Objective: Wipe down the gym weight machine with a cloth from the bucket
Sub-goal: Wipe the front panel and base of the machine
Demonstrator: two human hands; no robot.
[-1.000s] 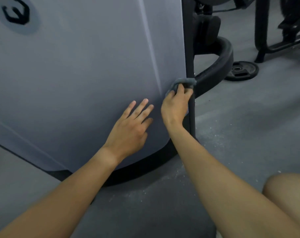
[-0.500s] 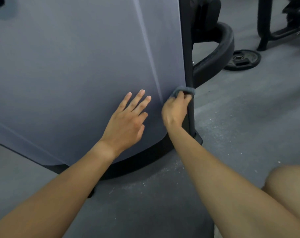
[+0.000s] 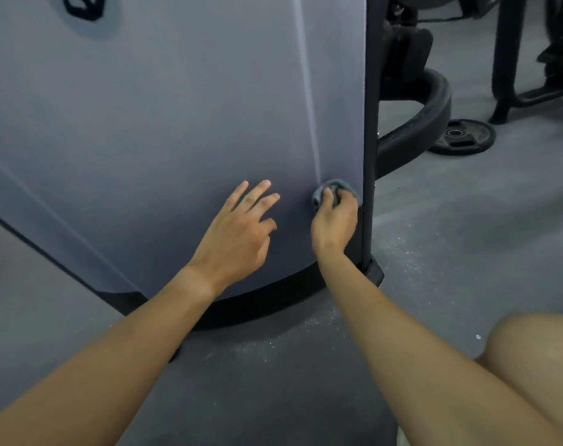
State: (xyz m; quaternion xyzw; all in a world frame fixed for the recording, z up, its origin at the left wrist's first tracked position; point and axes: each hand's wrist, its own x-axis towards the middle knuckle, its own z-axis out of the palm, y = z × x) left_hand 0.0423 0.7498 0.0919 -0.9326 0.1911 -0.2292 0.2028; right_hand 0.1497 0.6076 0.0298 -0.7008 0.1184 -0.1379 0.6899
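Low on the weight machine point(image 3: 177, 140), near the right edge of its grey side panel point(image 3: 129, 194): right hand point(image 3: 335, 223) curled round a bunched grey cloth point(image 3: 319, 194), pressing it to the panel. Cloth just left of the black upright post point(image 3: 370, 91), touching or nearly touching; cannot tell which. Mostly hidden under the fingers, only top and left folds showing.

Left hand point(image 3: 238, 233) beside it, to the left, gripping nothing. Fingers spread and mostly straight, little finger bent, palm toward the panel. Resting on the surface or just off it; contact unclear. Apart from the right hand, a strip of bare panel between.

Faint vertical crease point(image 3: 307, 91) on the panel, running down to the cloth. Part of a dark logo point(image 3: 80, 8) at top left, cut off by the frame edge.

Below the panel: black curved base point(image 3: 267, 305) on grey floor point(image 3: 466, 236), scattered white specks point(image 3: 267, 347) in front. Right of the post: thick black curved tube point(image 3: 434, 107), then a black weight plate point(image 3: 462, 136) flat on the floor, well apart from both hands. More black frame legs point(image 3: 507, 59) at top right. Bare knee point(image 3: 537, 349) at bottom right.
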